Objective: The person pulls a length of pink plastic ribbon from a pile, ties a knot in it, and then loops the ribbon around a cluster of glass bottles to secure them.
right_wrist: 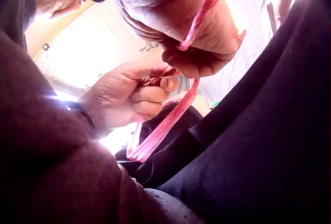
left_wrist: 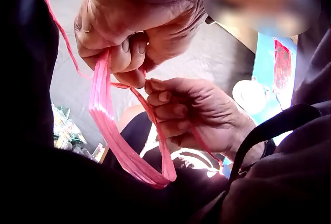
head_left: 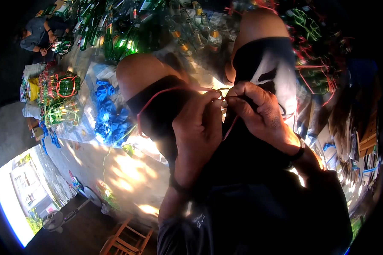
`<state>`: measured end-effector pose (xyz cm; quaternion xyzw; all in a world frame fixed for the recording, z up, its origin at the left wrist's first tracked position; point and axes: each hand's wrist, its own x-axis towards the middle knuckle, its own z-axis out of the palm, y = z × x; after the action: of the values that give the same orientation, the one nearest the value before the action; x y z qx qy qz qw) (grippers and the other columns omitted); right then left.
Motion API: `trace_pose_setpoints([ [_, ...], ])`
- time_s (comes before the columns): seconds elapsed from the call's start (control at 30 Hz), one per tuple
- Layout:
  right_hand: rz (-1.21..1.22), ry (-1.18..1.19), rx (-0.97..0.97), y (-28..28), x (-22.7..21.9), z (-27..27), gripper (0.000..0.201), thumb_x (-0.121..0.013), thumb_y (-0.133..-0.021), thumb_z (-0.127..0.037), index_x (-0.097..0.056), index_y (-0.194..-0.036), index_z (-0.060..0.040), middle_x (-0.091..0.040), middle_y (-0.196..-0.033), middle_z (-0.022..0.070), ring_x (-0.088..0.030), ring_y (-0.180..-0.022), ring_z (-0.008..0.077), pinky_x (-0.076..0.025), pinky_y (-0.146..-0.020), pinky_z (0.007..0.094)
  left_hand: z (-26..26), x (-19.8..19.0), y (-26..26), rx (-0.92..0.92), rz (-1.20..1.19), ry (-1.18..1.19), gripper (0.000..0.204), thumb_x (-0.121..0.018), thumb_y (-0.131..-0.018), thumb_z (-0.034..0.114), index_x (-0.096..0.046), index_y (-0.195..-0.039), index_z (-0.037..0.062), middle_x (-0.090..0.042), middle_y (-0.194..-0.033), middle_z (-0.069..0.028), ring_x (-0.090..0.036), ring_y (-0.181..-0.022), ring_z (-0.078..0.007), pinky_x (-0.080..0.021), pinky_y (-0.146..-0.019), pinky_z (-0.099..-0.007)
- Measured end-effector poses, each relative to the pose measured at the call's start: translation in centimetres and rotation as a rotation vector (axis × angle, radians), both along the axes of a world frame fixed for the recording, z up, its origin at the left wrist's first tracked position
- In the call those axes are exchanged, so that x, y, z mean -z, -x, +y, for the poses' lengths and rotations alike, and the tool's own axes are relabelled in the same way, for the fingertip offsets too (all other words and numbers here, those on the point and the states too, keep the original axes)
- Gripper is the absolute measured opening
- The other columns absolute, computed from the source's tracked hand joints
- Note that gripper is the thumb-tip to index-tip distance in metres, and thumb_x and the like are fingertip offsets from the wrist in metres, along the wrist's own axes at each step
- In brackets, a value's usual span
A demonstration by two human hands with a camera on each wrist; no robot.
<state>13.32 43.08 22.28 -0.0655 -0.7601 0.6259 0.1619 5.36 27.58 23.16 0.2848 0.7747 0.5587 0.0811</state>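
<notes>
A thin pink plastic strip (head_left: 168, 89) runs between the two hands above the person's lap. The left hand (head_left: 198, 129) pinches it with thumb and curled fingers; the right hand (head_left: 259, 111) pinches it close by, the fingertips of both hands almost meeting. In the left wrist view, a wide flat loop of the strip (left_wrist: 111, 131) hangs below the left hand (left_wrist: 139, 27), and the right hand (left_wrist: 199, 112) grips a thinner length. The right wrist view shows the strip (right_wrist: 165, 131) hanging under the fingers. Whether a knot lies between the fingertips cannot be told.
Green bottles (head_left: 110, 40) and clear bottles (head_left: 200, 38) lie beyond the knees. Tied bottle bundles (head_left: 64, 85) and blue plastic (head_left: 108, 114) are on the left. Another person (head_left: 40, 36) is at the upper left. A wooden stool (head_left: 127, 238) stands at the lower left.
</notes>
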Motion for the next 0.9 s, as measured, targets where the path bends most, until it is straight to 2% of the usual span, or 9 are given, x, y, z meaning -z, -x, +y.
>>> trace_pose_setpoints([
  [0.07, -0.039, 0.022, -0.007, -0.1, -0.2, 0.1, 0.003, -0.064, -0.099, -0.001, -0.062, -0.101, -0.0017, -0.065, -0.081, 0.0057, -0.059, -0.075, 0.0089, -0.05, -0.069, 0.0259, 0.0, -0.1, -0.1, -0.009, 0.032, 0.009, 0.011, -0.065, -0.094, 0.0, -0.069, -0.104, -0.0011, -0.072, -0.09, -0.0105, -0.068, -0.083, -0.0145, -0.053, -0.075, -0.0263],
  [0.13, -0.078, 0.043, -0.014, 0.0, -0.2, 0.0, 0.003, -0.064, -0.099, -0.001, -0.062, -0.101, -0.0014, -0.065, -0.082, 0.0062, -0.06, -0.076, 0.0095, -0.05, -0.07, 0.0264, 0.1, -0.4, 0.0, 0.011, 0.089, 0.007, 0.015, -0.07, -0.088, -0.003, -0.067, -0.103, -0.0015, -0.071, -0.091, -0.0155, -0.07, -0.072, -0.0206, -0.054, -0.063, -0.0293],
  [0.27, -0.006, -0.003, -0.013, 0.2, 0.0, 0.2, 0.003, -0.063, -0.098, 0.001, -0.061, -0.1, -0.0004, -0.065, -0.083, 0.0084, -0.061, -0.076, 0.0114, -0.05, -0.069, 0.0268, -0.1, 0.0, 0.0, 0.025, 0.067, -0.02, 0.016, -0.07, -0.087, -0.004, -0.067, -0.102, -0.0013, -0.07, -0.09, -0.0156, -0.07, -0.071, -0.0211, -0.054, -0.062, -0.0292],
  [0.33, 0.02, -0.054, -0.022, 0.3, 0.0, 0.3, 0.006, -0.062, -0.096, 0.004, -0.06, -0.099, 0.0, -0.065, -0.084, 0.0096, -0.062, -0.075, 0.0142, -0.05, -0.069, 0.0276, -0.3, -0.4, -0.1, 0.005, -0.069, 0.031, 0.011, -0.068, -0.092, 0.0, -0.071, -0.103, -0.0014, -0.074, -0.094, -0.0116, -0.069, -0.087, -0.0122, -0.054, -0.077, -0.0268],
  [0.43, -0.014, -0.063, -0.038, 0.4, 0.3, 0.4, 0.008, -0.062, -0.094, 0.006, -0.06, -0.099, -0.0002, -0.063, -0.083, 0.01, -0.062, -0.074, 0.0162, -0.051, -0.069, 0.0293, -0.3, -0.8, -0.1, -0.017, -0.184, 0.009, 0.011, -0.068, -0.092, 0.0, -0.072, -0.102, -0.0031, -0.075, -0.093, -0.0097, -0.068, -0.087, -0.0098, -0.053, -0.079, -0.0251],
  [0.47, 0.014, -0.096, -0.04, 0.5, 0.6, 0.5, 0.01, -0.062, -0.092, 0.006, -0.06, -0.099, -0.0004, -0.063, -0.083, 0.0112, -0.065, -0.075, 0.0202, -0.051, -0.068, 0.0313, -0.3, -0.8, -0.1, -0.018, -0.184, 0.008, 0.011, -0.068, -0.092, 0.0, -0.072, -0.102, -0.0031, -0.075, -0.093, -0.0097, -0.068, -0.087, -0.0098, -0.053, -0.079, -0.0251],
  [0.53, 0.026, -0.142, -0.043, 0.6, 0.5, 0.5, 0.01, -0.063, -0.092, 0.006, -0.059, -0.099, -0.0006, -0.063, -0.084, 0.0118, -0.066, -0.075, 0.0229, -0.052, -0.068, 0.0322, -0.6, -0.9, 0.0, -0.004, -0.276, -0.007, 0.008, -0.067, -0.092, -0.001, -0.068, -0.099, -0.0037, -0.07, -0.082, -0.0059, -0.062, -0.073, -0.0057, -0.05, -0.063, -0.0233],
  [0.67, 0.062, -0.183, -0.025, 0.7, 0.8, 0.3, 0.01, -0.065, -0.093, 0.003, -0.058, -0.099, -0.0012, -0.064, -0.086, 0.0131, -0.068, -0.075, 0.0307, -0.053, -0.066, 0.0355, -0.8, -1.2, 0.2, -0.006, -0.361, -0.021, 0.01, -0.066, -0.094, 0.002, -0.07, -0.101, -0.0042, -0.069, -0.079, -0.0046, -0.06, -0.071, -0.0049, -0.049, -0.064, -0.0227],
  [0.9, 0.113, -0.27, 0.025, 0.8, 0.6, -0.2, 0.012, -0.067, -0.092, 0.001, -0.057, -0.097, -0.0019, -0.064, -0.084, 0.0121, -0.067, -0.073, 0.0332, -0.054, -0.064, 0.0386, -1.5, -1.9, 0.7, -0.008, -0.784, -0.044, 0.014, -0.066, -0.095, 0.006, -0.074, -0.103, -0.0035, -0.068, -0.08, -0.0015, -0.056, -0.071, -0.0041, -0.044, -0.064, -0.0212],
])
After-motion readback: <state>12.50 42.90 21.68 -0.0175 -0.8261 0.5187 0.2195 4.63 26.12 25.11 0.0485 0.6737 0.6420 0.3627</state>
